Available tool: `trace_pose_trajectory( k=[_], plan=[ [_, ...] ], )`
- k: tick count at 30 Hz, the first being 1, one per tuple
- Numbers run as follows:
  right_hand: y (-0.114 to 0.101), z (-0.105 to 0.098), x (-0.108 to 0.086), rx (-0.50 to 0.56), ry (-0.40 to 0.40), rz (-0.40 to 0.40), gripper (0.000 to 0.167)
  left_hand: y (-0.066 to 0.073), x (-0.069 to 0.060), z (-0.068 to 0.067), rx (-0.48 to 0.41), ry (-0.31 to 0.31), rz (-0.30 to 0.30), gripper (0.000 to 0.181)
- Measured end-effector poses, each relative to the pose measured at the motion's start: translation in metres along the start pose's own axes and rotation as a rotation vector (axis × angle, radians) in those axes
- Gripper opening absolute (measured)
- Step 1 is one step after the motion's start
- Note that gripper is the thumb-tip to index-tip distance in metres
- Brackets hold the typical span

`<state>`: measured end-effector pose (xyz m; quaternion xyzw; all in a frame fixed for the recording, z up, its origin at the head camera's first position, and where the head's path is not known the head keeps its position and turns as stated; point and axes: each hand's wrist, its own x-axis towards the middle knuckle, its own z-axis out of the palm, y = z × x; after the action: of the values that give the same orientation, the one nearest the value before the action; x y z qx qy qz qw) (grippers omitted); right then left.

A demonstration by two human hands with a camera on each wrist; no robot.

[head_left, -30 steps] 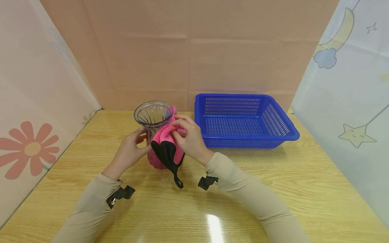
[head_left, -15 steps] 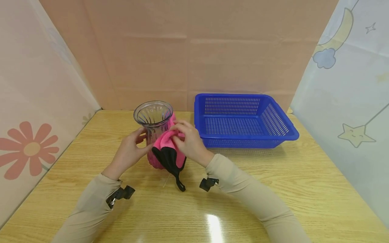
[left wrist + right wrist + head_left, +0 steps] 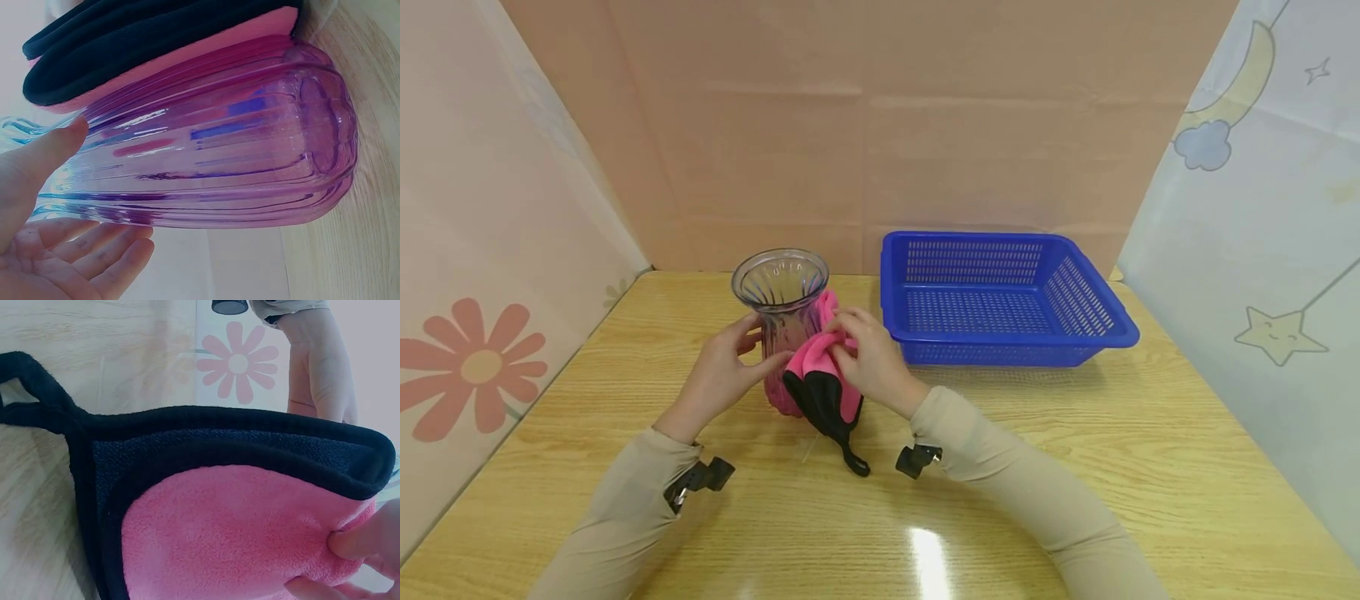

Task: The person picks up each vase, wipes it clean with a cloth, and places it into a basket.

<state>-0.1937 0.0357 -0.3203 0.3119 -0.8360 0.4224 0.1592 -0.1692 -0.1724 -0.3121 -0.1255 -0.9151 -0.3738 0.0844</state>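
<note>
Two beige-sleeved forearms reach in from the lower edge of the head view, a black strapped device [image 3: 700, 479] at the left wrist and another at the right; the left forearm slants up to the right, the right one up to the left, over a wood-grain worktop [image 3: 842, 533]; the left hand [image 3: 718, 375], left of centre, holds the vase [image 3: 786, 329] from its left side, thumb in front and fingers [image 3: 119, 269] spread loosely round the far side; the right hand [image 3: 872, 358], near the centre, pinches the folded upper part of a pink cloth [image 3: 823, 396] between thumb and fingers; the cloth's black edging and loop hang toward the bottom of the frame; the ribbed purple vase stands upright between the hands, the cloth overlapping its right side; right of centre, farther back, sits a blue basket [image 3: 1000, 340].
</note>
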Motion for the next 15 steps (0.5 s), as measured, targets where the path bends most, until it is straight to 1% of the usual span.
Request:
trace_pose_trajectory(
  k=[3,7,15],
  plan=[
    [0.0017,0.0008,-0.0020,-0.030,-0.007,-0.003,0.008,0.0002,-0.0002,0.0000,-0.005,0.004,0.005,0.062],
    [0.0035,0.0020,-0.0037,-0.061,-0.003,-0.018,0.008,-0.0006,-0.0001,0.0001,-0.014,-0.002,-0.004,0.064],
    [0.0048,0.0027,-0.0044,-0.064,-0.007,-0.009,0.008,0.0008,-0.0008,-0.0013,-0.022,-0.010,-0.022,0.065]
  ],
)
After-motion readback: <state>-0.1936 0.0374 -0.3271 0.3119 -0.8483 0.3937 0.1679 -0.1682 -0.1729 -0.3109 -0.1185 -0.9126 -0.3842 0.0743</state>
